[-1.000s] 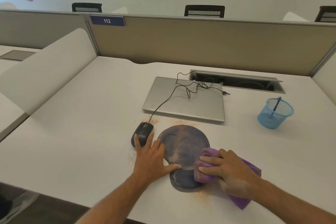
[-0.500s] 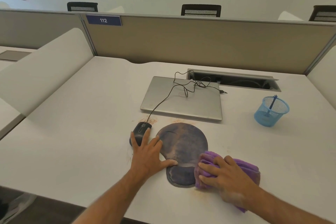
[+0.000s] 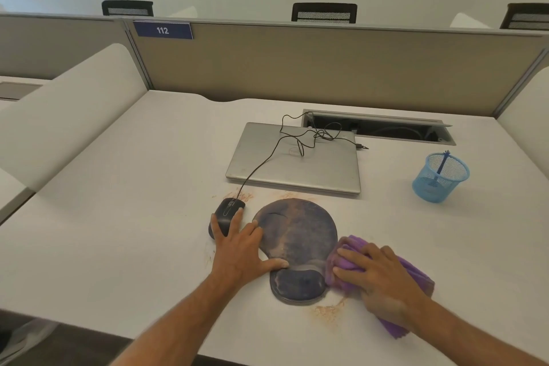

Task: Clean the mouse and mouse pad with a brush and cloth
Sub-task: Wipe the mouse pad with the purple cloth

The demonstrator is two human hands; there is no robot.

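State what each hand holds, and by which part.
The right hand grips the purple cloth by its bunched middle. The left hand holds nothing; it lies flat across the mouse and mouse pad.

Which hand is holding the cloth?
The right hand, pressing the purple cloth at the mouse pad's right edge. The left hand lies flat, bracing the pad beside the mouse.
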